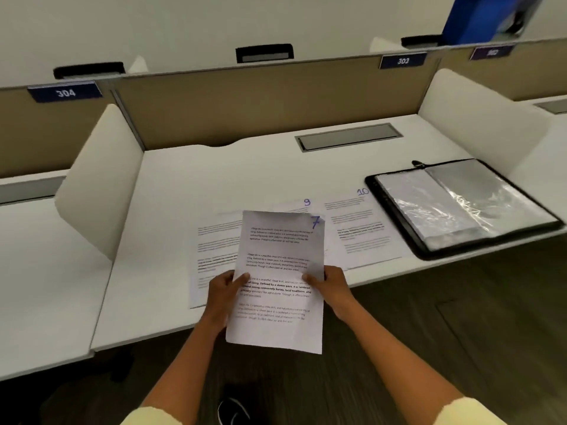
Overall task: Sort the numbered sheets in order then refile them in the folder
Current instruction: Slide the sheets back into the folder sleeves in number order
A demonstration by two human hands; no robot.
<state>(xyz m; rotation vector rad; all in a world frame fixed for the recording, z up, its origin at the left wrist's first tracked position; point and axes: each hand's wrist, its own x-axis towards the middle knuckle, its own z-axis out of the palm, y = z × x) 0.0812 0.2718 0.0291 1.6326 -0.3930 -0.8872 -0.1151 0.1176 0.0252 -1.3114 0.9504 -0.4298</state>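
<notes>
Sheet marked 7 held up over desk front edge, top R corner curled; L hand and R hand each pinch a side edge. Behind it on desk: sheet 9, sheet 10 and one sheet w/ number hidden. Open black folder w/ clear sleeves lies just R of sheet 10.

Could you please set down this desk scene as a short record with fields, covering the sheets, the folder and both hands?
held item: white printed sheet marked 7, lifted above the desk edge, top right corner curled
left hand: left hand grips the sheet's left edge
right hand: right hand grips its right edge
sheets on desk: white sheet marked 9; white sheet marked 10; a third white sheet, number hidden
folder: black clear-pocket folder, open flat at the right of the white desk
</notes>
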